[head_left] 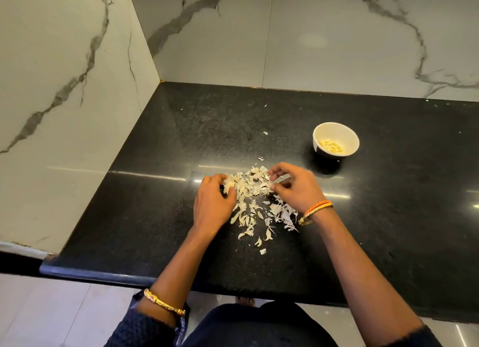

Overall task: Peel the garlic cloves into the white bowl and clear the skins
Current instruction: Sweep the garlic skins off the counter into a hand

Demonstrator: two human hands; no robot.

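From the head view, a loose pile of garlic skins is seen on the glossy black speckled counter, between both hands. The left hand is curled on a clump of skins; the right hand pinches a papery flake. Peeled cloves lie in the white bowl, well apart. The skins are judged featherlight, brittle and easily scattered, best gathered by cupping from the edges.
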